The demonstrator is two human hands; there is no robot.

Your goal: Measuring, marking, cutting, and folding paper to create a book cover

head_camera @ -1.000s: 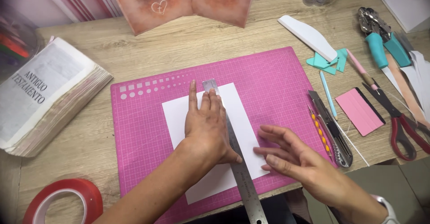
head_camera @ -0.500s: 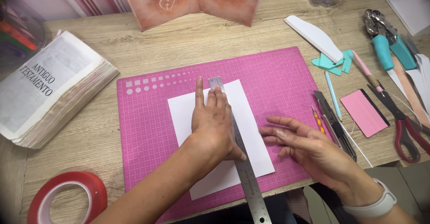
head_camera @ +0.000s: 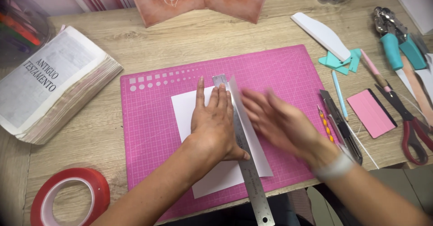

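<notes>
On the pink cutting mat, the left hand presses flat, fingers spread, on the metal ruler and white paper. The right hand, blurred and open, lifts the paper's right strip against the ruler's edge.

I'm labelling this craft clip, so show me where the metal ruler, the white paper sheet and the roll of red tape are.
metal ruler [head_camera: 252, 185], head view, on its bare lower length below the hand.
white paper sheet [head_camera: 181, 113], head view, on its flat left part.
roll of red tape [head_camera: 97, 185], head view, on the red outer band.
</notes>
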